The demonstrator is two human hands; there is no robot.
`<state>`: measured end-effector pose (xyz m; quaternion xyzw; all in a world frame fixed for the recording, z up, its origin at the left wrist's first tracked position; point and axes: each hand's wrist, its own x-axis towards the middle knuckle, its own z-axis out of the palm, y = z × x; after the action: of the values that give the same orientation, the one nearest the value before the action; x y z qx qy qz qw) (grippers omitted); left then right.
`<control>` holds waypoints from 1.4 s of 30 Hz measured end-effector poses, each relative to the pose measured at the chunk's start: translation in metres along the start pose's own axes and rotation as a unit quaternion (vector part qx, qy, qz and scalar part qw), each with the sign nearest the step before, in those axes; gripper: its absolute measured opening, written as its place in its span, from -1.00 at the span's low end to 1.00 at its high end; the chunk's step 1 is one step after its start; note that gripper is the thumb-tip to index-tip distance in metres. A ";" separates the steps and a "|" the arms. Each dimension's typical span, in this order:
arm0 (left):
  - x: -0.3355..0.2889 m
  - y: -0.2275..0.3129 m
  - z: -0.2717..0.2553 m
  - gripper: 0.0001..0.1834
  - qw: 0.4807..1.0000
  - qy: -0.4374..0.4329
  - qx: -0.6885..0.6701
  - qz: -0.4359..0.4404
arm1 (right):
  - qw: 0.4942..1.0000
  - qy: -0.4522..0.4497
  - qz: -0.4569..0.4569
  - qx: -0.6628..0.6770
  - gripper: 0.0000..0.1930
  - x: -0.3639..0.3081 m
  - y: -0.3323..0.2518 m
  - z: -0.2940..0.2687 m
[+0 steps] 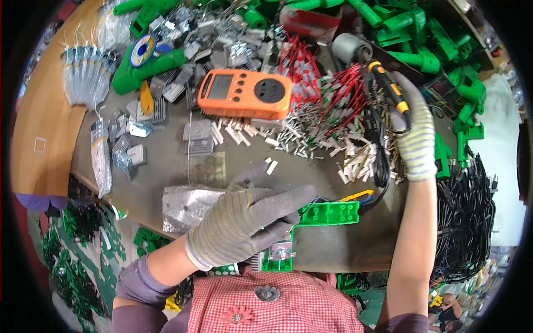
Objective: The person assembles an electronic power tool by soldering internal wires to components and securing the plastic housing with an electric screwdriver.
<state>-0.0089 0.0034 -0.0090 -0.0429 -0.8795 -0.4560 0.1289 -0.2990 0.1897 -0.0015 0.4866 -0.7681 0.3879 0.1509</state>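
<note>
Head view, working outward from the near edge: red checked apron (211,299), then an open green L-shaped housing half (333,215) on the grey surface (338,247). In its lower leg, a silvery component (280,251), with a finned heat sink (256,262) just beside; in the upper leg, moulded posts. Over the corner, the left gloved hand (236,222), fingers together and pointing right, partly hiding the housing half; impossible to tell pinching from mere resting. Past the fingertips, thin dark wires (319,199) and, near the far end, a yellow plastic part (358,196). Left of the hand, a silvery pouch (186,208).

Farther out, loose white sleeves (358,164), grey finned blocks (199,146) and an orange multimeter (244,93). To the right, the right gloved hand (415,130) at the handle of a black-and-yellow soldering iron (388,87), front end toward a pale cylindrical holder (347,49); grip at the handle, but clasped or only touching, cannot tell. Farthest, bundled red leads (300,61) and heaped green housings (400,22).

Progress, by judgement: partway. Apparently done: silvery component laid in the housing half. Apparently left: wires to settle, housing to close.
</note>
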 end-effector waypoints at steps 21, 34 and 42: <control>-0.001 -0.002 -0.001 -0.34 1.000 -0.020 0.014 0.018 | 0.944 -0.194 0.109 0.242 -0.72 -0.077 -0.137 0.032; 0.000 -0.004 0.000 -0.39 0.999 -0.015 0.033 0.032 | 0.944 -0.238 0.058 0.220 -0.66 -0.074 -0.135 0.030; 0.004 0.001 -0.004 -0.35 0.999 -0.030 0.030 0.027 | 0.940 -0.189 0.076 0.275 -0.84 -0.076 -0.134 0.035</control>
<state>-0.0115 0.0010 -0.0051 -0.0767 -0.8946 -0.4247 0.1156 -0.1416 0.1818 -0.0104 0.5135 -0.6808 0.4950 -0.1668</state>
